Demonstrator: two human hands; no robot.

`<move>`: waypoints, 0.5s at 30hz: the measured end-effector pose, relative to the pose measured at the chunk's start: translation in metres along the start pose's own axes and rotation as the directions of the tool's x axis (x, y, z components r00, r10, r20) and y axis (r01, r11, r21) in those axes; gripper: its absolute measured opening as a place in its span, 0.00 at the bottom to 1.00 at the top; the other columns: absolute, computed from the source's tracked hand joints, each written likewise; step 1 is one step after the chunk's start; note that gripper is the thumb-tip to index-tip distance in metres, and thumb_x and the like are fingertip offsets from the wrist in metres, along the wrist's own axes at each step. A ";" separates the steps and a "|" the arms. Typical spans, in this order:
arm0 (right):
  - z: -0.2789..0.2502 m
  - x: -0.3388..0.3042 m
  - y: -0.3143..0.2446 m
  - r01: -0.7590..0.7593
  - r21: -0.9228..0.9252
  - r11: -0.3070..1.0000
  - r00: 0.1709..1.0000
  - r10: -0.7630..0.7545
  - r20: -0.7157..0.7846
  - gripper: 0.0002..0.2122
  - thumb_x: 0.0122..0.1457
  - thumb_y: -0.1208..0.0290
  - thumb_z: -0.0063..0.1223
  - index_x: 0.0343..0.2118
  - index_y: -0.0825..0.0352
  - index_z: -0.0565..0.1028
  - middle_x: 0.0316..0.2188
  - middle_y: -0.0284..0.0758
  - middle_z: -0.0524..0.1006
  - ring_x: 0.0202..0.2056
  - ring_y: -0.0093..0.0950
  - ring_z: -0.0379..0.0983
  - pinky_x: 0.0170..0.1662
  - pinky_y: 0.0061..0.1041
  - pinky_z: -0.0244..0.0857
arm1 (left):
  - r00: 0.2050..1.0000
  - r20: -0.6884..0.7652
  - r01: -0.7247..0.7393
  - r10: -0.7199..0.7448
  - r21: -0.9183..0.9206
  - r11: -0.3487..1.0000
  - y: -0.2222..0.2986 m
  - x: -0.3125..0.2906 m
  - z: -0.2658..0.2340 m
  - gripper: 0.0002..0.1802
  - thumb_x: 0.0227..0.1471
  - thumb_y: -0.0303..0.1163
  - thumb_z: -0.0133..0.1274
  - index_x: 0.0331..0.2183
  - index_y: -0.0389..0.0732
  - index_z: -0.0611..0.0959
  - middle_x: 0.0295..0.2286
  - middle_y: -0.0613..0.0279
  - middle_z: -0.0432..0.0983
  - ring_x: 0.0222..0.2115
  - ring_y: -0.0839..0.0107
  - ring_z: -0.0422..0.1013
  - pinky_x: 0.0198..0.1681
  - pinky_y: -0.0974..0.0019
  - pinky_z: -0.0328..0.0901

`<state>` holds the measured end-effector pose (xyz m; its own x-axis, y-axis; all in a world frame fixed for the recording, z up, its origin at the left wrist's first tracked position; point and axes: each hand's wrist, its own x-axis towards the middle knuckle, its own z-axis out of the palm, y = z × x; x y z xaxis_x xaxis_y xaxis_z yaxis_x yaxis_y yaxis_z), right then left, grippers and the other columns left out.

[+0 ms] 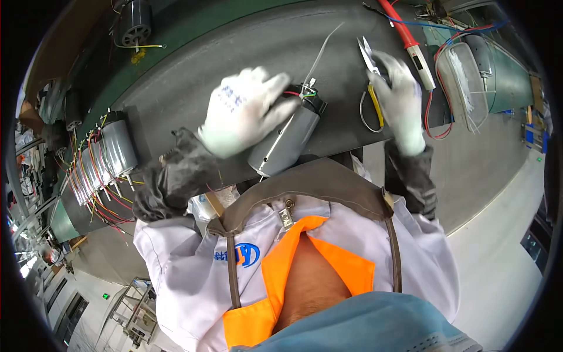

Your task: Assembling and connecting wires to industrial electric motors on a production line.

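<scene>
Gray motor point(287, 141) lying aslant, cable tie point(321, 56) sticking up from wired end; yellow-handled snips point(376, 106) pointing forward at its right.

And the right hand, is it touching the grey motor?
Apart. The head view shows a strip of dark tabletop between the right hand and the grey motor.
</scene>
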<state>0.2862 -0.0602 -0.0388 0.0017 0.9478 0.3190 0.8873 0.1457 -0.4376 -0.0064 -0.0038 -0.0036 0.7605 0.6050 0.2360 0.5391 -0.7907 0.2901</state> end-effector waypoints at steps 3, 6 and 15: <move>0.002 -0.074 0.004 -0.202 -0.235 0.951 0.965 0.234 0.116 0.28 0.56 0.73 0.59 0.61 0.63 0.67 0.47 0.49 0.73 0.48 0.45 0.70 0.52 0.39 0.65 | 0.984 -0.084 -0.166 0.158 -0.098 0.981 -0.021 0.018 0.027 0.18 0.55 0.41 0.57 0.43 0.39 0.82 0.33 0.55 0.79 0.37 0.63 0.77 0.40 0.61 0.71; -0.010 -0.111 -0.014 -0.250 -0.353 0.901 0.928 0.327 0.176 0.30 0.55 0.74 0.60 0.63 0.63 0.65 0.49 0.48 0.72 0.49 0.44 0.70 0.52 0.40 0.65 | 0.999 0.037 -0.020 0.039 -0.423 0.906 -0.025 0.030 0.031 0.20 0.57 0.43 0.56 0.44 0.38 0.82 0.38 0.55 0.80 0.41 0.65 0.77 0.44 0.63 0.70; -0.036 -0.095 0.016 -0.631 0.553 0.544 0.776 0.436 0.456 0.34 0.53 0.64 0.65 0.63 0.66 0.65 0.52 0.46 0.73 0.47 0.36 0.74 0.52 0.33 0.68 | 0.831 0.464 0.360 -0.306 -0.869 -0.340 -0.036 0.032 0.031 0.23 0.64 0.43 0.50 0.45 0.30 0.79 0.44 0.52 0.78 0.43 0.64 0.76 0.47 0.60 0.73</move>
<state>0.3167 -0.1582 -0.0462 0.1779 0.9281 -0.3272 0.2266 -0.3622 -0.9041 0.0099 0.0412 -0.0356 0.6351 0.7018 -0.3228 -0.2245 0.5675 0.7922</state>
